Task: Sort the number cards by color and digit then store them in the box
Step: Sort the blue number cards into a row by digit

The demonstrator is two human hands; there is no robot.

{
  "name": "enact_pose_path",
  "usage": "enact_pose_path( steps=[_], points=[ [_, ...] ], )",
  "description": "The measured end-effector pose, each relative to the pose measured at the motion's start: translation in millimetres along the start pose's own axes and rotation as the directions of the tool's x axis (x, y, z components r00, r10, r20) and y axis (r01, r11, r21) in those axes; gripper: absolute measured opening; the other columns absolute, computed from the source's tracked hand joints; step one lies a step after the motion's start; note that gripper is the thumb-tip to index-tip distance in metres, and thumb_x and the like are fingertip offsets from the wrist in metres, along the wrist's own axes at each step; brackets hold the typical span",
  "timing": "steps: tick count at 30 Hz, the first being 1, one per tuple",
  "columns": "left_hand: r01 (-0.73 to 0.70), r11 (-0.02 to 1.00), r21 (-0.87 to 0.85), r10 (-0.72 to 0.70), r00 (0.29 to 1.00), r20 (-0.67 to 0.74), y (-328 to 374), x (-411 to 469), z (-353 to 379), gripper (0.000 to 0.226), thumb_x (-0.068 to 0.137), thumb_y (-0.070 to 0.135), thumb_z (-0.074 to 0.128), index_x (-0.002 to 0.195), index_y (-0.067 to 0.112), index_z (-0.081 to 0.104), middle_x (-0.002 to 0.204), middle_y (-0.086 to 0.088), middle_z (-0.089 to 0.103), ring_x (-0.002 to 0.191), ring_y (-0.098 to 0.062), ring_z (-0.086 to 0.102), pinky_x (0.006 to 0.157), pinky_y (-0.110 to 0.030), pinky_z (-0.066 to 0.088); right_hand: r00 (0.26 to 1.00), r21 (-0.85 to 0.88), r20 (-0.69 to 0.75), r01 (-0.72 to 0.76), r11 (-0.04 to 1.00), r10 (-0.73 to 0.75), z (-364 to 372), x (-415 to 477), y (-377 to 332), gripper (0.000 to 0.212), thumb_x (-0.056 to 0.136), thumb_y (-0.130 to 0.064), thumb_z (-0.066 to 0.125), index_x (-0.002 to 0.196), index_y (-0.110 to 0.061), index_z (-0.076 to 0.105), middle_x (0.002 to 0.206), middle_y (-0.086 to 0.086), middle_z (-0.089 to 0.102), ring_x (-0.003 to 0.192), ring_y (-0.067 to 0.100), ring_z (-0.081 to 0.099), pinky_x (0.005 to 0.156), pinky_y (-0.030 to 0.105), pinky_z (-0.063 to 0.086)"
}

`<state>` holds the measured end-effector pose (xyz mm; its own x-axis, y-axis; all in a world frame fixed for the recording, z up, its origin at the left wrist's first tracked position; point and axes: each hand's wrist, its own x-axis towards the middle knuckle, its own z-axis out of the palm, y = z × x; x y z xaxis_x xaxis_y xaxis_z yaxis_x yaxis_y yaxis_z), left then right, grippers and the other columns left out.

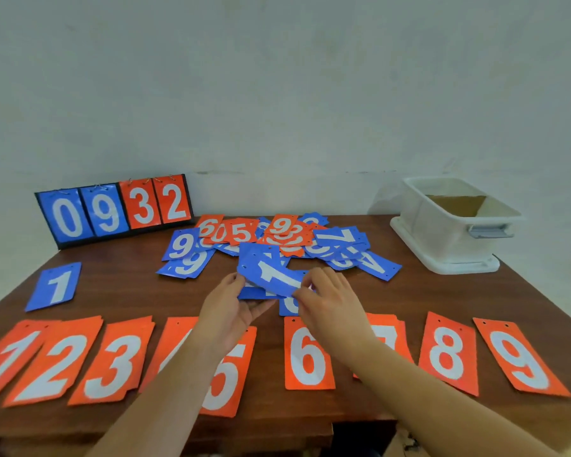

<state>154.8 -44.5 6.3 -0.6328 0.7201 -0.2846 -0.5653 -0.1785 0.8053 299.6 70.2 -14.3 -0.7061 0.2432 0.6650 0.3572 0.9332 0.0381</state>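
Note:
Orange number cards lie in a row along the table's near edge, from the orange 1 (4, 361) to the orange 9 (521, 359). A single blue 1 card (55, 286) lies at the left. A mixed heap of blue and orange cards (277, 237) sits mid-table. My left hand (226, 308) holds a small stack of blue cards (253, 293) from below. My right hand (332, 301) pinches the right edge of a bent blue 1 card (271, 275) above that stack. The white box (455, 222) stands open at the back right.
A black flip scoreboard (112, 209) reading 0 9 3 2 leans against the wall at the back left. The white box rests on its lid (442, 263). The brown wooden table (129, 285) ends close to me and at the right.

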Motion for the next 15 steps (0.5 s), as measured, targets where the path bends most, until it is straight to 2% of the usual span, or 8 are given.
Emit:
enact_pose_path(
  steps=[2,6,7,9,10,12,13,15],
  points=[
    [-0.005,0.999,-0.042,0.005,1.000,0.005,2.3,-9.7,-8.3,0.035,0.105,0.034,0.042,0.123,0.011,0.060,0.113,-0.017,0.073,0.099,-0.032,0.073,0.085,-0.049,0.056,1.000,0.011,0.017,0.007,1.000,-0.007,-0.9,-4.6,-13.8,0.007,0.076,-0.011,0.072,0.082,-0.014,0.071,0.090,0.004,0.057,0.081,0.024,0.054,0.066,0.035,0.047],
    [0.034,0.998,-0.054,-0.031,0.997,0.067,11.1,-23.9,-28.3,0.053,0.098,0.052,0.044,0.126,0.010,0.061,0.120,-0.019,0.069,0.110,-0.037,0.068,0.099,-0.053,0.049,0.999,0.018,0.031,0.018,1.000,-0.019,-2.1,-7.5,-32.9,0.006,0.077,-0.012,0.071,0.082,-0.016,0.070,0.092,0.003,0.057,0.080,0.023,0.054,0.067,0.033,0.045],
    [0.036,0.998,-0.048,-0.032,0.997,0.076,12.8,-26.9,-32.3,0.050,0.097,0.049,0.049,0.127,0.011,0.060,0.120,-0.020,0.069,0.111,-0.038,0.067,0.101,-0.054,0.048,0.999,0.023,0.030,0.016,1.000,-0.016,-3.0,-6.6,-36.8,0.006,0.077,-0.012,0.071,0.081,-0.017,0.070,0.092,0.003,0.056,0.080,0.023,0.053,0.067,0.033,0.045],
    [0.010,1.000,-0.010,-0.009,0.997,0.074,14.5,-31.0,-38.2,0.036,0.099,0.030,0.055,0.127,0.008,0.059,0.117,-0.020,0.070,0.108,-0.037,0.069,0.098,-0.054,0.050,0.999,0.047,0.025,0.041,0.998,-0.042,-4.0,-4.8,-43.2,0.003,0.080,-0.016,0.070,0.082,-0.018,0.070,0.092,0.002,0.056,0.080,0.023,0.054,0.069,0.034,0.046],
    [-0.011,0.999,0.039,0.009,0.999,0.053,15.0,-31.8,-40.8,0.030,0.099,0.018,0.055,0.126,0.006,0.059,0.115,-0.020,0.071,0.105,-0.036,0.070,0.093,-0.052,0.054,0.998,0.075,0.040,0.054,0.996,-0.057,-5.4,-4.1,-46.8,0.007,0.083,-0.024,0.067,0.084,-0.019,0.072,0.093,0.001,0.056,0.082,0.022,0.055,0.071,0.033,0.047],
    [-0.036,0.987,0.154,0.035,0.999,0.008,15.5,-31.9,-47.8,0.026,0.099,0.008,0.054,0.124,0.005,0.059,0.113,-0.018,0.072,0.100,-0.033,0.072,0.081,-0.047,0.059,0.993,0.149,0.105,0.032,0.988,-0.048,-10.2,-1.9,-54.7,0.030,0.088,-0.046,0.054,0.094,-0.023,0.073,0.098,-0.001,0.056,0.089,0.018,0.054,0.079,0.031,0.046],
    [-0.044,0.980,0.194,0.043,0.999,0.007,16.0,-31.5,-52.0,0.027,0.099,0.007,0.054,0.126,0.005,0.059,0.115,-0.017,0.071,0.100,-0.031,0.072,0.077,-0.045,0.060,0.991,0.200,0.134,-0.032,0.979,0.005,-12.9,1.5,-58.6,0.039,0.088,-0.053,0.051,0.100,-0.023,0.073,0.101,-0.003,0.055,0.094,0.016,0.053,0.083,0.030,0.045],
    [-0.065,0.967,0.246,0.059,0.998,0.035,18.4,-30.8,-60.7,0.032,0.097,0.007,0.057,0.129,0.006,0.057,0.118,-0.015,0.071,0.101,-0.030,0.072,0.078,-0.044,0.061,0.958,0.317,0.193,-0.267,0.910,0.213,-17.0,13.6,-65.3,0.044,0.089,-0.055,0.053,0.115,-0.022,0.067,0.110,-0.004,0.052,0.104,0.013,0.050,0.090,0.027,0.044]
  ],
)
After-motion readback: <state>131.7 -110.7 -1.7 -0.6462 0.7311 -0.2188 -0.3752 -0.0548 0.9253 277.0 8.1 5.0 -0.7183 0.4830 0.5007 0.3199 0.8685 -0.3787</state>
